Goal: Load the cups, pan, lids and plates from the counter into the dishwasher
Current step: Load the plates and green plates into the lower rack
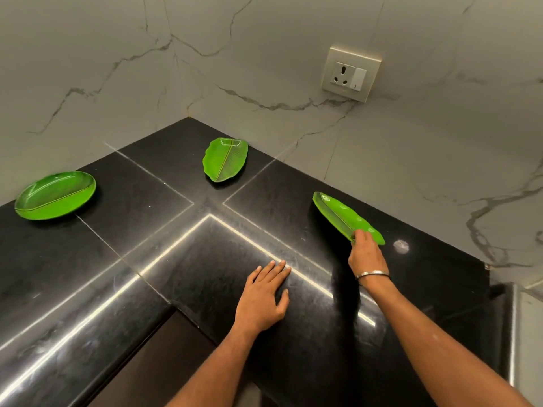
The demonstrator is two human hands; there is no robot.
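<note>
plate edge pinched, slip is the risk

at right of frame the right hand (365, 254) pinches the near end of a green leaf plate (340, 216), tilted up off the black worktop (182, 259). held by so little, it may slide or drop. the left hand (264, 298) lies flat, fingers straight. two more plates wait at upper centre (224, 160) and far left (55, 195). no readable writing.

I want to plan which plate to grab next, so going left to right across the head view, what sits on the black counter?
Left leaf-shaped green plate → middle leaf-shaped green plate → left hand, flat on the counter → right leaf-shaped green plate, its near end gripped by the right hand.
</note>
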